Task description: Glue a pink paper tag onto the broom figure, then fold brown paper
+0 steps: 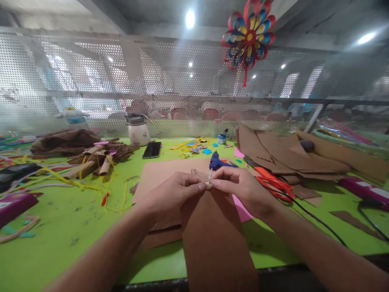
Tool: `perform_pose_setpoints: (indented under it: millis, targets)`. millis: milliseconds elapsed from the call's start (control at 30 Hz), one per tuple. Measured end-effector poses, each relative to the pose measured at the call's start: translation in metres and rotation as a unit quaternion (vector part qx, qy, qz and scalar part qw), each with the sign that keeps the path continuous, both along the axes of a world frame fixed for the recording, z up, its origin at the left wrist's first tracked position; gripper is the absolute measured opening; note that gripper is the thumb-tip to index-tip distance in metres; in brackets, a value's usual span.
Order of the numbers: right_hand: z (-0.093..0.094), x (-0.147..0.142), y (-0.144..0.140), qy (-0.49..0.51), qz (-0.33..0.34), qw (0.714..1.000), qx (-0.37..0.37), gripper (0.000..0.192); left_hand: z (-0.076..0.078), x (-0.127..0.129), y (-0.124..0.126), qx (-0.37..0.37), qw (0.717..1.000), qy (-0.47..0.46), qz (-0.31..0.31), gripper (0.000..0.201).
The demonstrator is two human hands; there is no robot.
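A long sheet of brown paper (217, 239) runs from my fingertips down past the table's front edge. My left hand (174, 190) is closed, thumb and finger pinching the sheet's far end, which looks rolled or folded. Right beside it, my right hand (246, 188) pinches the same end, the fingertips of both hands nearly touching. What exactly lies between the fingertips is too small to make out. Just beyond them a blue glue gun (217, 162) lies with its nozzle toward me. Under the hands is a flat light-brown sheet (154, 174).
Orange-handled scissors (275, 184) and a pile of brown paper (279, 150) lie to the right, near a black cable. Rolled paper pieces (105, 164), a phone (152, 150) and a white jug (138, 129) are left of centre. Purple power strips (366, 190) lie at both sides.
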State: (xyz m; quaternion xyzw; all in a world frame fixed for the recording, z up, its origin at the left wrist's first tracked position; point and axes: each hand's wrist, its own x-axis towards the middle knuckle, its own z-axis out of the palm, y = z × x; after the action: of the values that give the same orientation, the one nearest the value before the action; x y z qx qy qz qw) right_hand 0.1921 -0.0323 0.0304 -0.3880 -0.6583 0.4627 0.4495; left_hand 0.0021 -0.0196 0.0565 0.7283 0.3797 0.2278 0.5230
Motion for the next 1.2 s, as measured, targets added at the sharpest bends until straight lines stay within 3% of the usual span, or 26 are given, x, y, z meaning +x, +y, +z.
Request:
perform_pose_setpoints:
  millis: [233,567,767,1200]
  targets:
    - [-0.0031,0.0000,-0.0003,0.006,0.022,0.999,-0.025,0.010,-0.0015,-0.0033,0.0015,-0.015,0.999,-0.043,-0.004,0.026]
    - [-0.0004,-0.0021,-0.0041,-0.063,-0.007,0.997,0.046,0.013,-0.0013,-0.0062,0.0016,-0.055,0.997,-0.060,-0.015,0.028]
    - [0.0008,-0.0060,-0.0061,-0.053,-0.006,0.995,0.082,0.015,-0.0003,-0.0057,-0.0005,-0.094,0.993,-0.065,-0.020,0.027]
    - [0.0000,-0.0064,-0.0072,-0.042,-0.034,0.998,0.042,0.016,-0.0050,-0.0026,0.0000,-0.052,0.998,-0.027,0.007,0.030]
